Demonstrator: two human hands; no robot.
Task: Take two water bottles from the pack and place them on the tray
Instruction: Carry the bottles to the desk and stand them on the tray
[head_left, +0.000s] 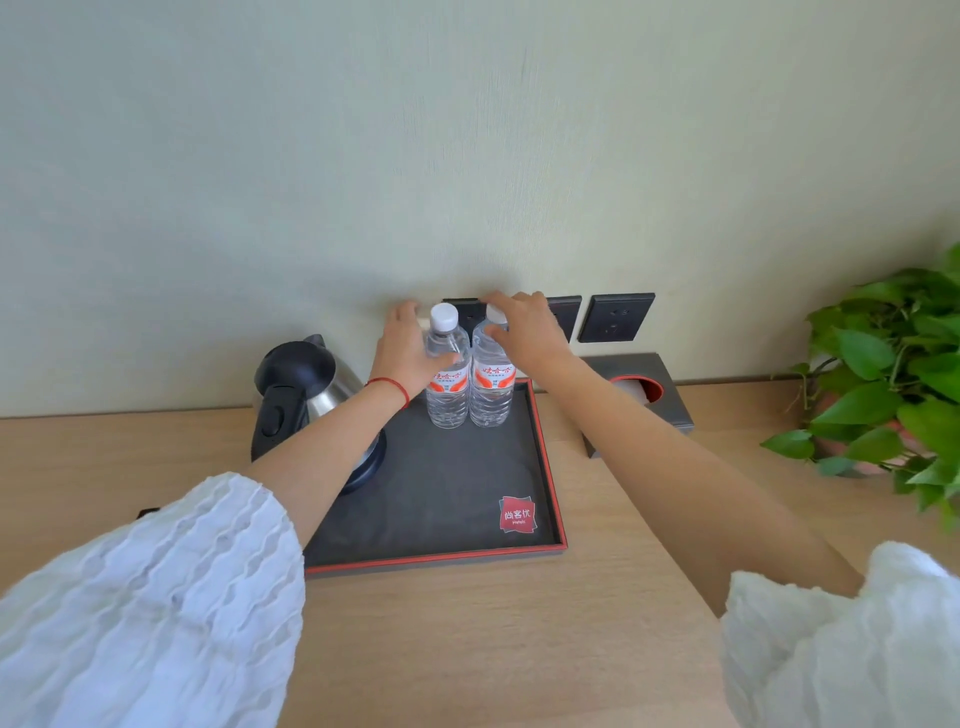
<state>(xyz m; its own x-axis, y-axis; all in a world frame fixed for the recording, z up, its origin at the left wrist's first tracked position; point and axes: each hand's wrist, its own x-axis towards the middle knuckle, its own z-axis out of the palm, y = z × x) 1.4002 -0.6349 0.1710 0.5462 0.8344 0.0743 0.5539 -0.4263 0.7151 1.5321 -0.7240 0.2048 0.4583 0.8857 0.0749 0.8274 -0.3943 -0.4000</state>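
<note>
Two clear water bottles with red-and-white labels stand upright and touching at the far edge of a dark tray (431, 499) with a red rim. My left hand (408, 345) wraps the upper body of the left bottle (448, 384), whose white cap shows. My right hand (524, 327) grips the neck and cap of the right bottle (492, 387), hiding most of its cap. The pack is not in view.
A steel kettle (298, 387) with a black lid and handle stands on the tray's left side, partly behind my left forearm. A grey tissue box (641, 395) sits right of the tray, a leafy plant (893, 379) at far right. Dark wall sockets (615, 317) are behind the bottles.
</note>
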